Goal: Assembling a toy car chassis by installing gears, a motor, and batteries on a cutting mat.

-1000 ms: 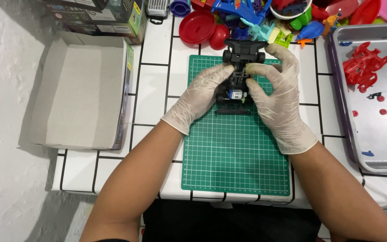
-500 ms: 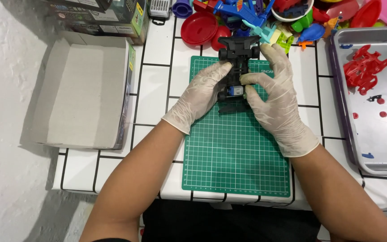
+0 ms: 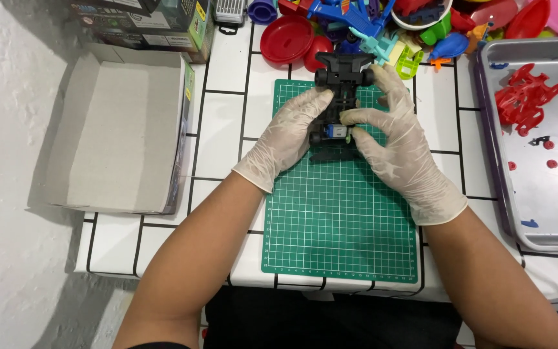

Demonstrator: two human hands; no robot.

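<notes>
Chassis [image 3: 342, 84] between gloved fingers [image 3: 318, 98], seemingly pinched, over mat [image 3: 340, 220]

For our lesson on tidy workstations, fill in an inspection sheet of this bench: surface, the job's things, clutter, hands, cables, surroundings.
Surface: white tiled table with a green cutting mat on it.
Job's things: black toy car chassis at the mat's far end, a small blue part in its middle.
Clutter: pile of coloured plastic toys behind the mat; red lid; metal tray with red plastic parts.
Hands: left hand and right hand, both gloved, grip the chassis from either side.
Cables: nothing seen.
Surroundings: open cardboard box at left; printed boxes behind it; white wall.
</notes>
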